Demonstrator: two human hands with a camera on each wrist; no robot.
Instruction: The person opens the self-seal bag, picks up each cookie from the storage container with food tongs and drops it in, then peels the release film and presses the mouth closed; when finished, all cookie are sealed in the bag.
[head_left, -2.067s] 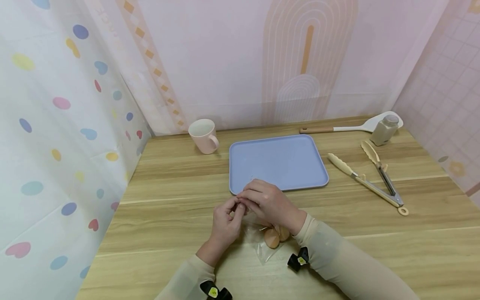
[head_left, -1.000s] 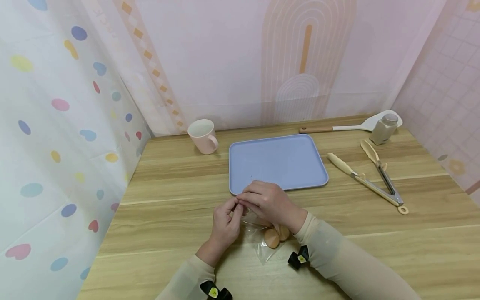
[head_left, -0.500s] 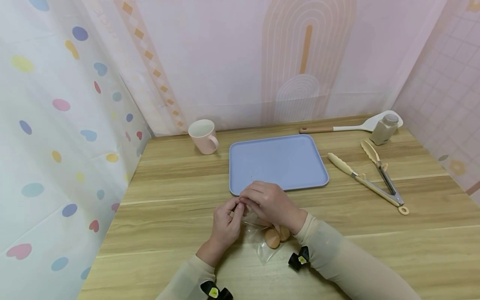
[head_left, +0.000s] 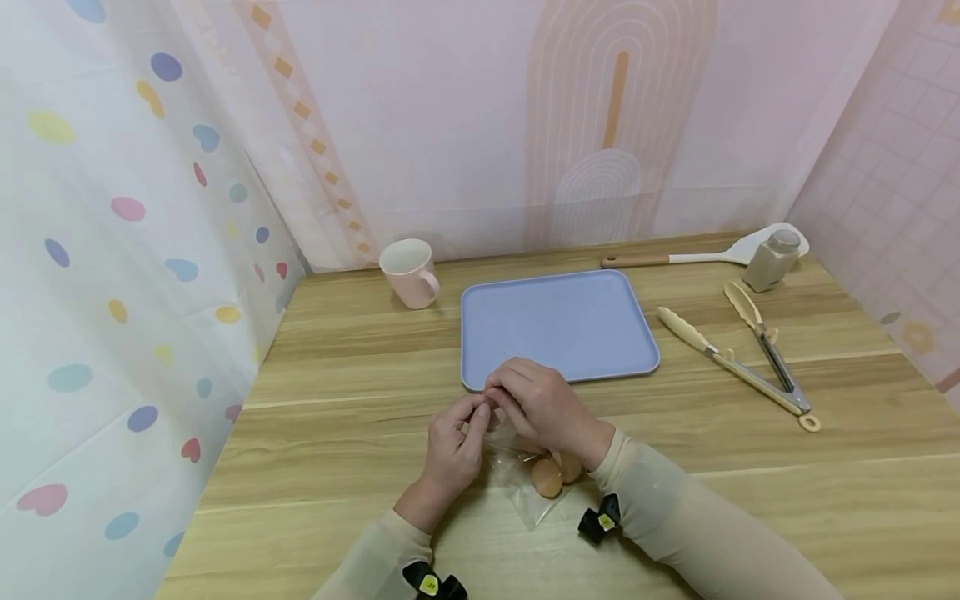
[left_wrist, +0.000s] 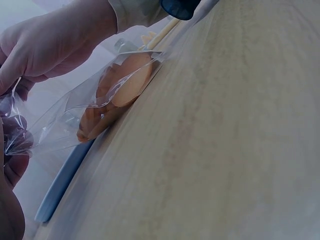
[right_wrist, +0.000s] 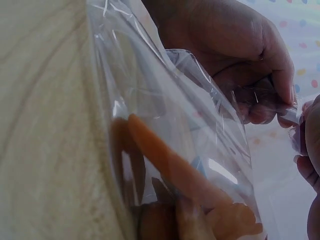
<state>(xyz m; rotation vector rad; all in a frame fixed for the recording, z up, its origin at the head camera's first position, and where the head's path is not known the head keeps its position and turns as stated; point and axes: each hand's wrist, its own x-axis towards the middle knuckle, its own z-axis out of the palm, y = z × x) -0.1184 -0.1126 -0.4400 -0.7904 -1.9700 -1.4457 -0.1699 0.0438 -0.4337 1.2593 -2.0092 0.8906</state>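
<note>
A clear plastic bag lies on the wooden table below both hands, its upper end gathered between them. Inside sit several orange-brown pieces with flat round faces, plainer in the left wrist view, where the pieces lean together at the bag's far end. My left hand pinches the bag's upper edge between thumb and fingers. Right beside it, my right hand pinches the same edge, its fingertips close to the left thumb. In the right wrist view the film stretches between the two hands.
Just beyond the hands lies a blue tray. A pink mug stands back left. To the right are tongs with spread arms, a white spatula with a wooden handle, and a lidded glass jar.
Both hands stay at the bag's upper edge throughout. The right fingertips have shifted slightly to the right against the left ones. The bag and the other things hold their places.
</note>
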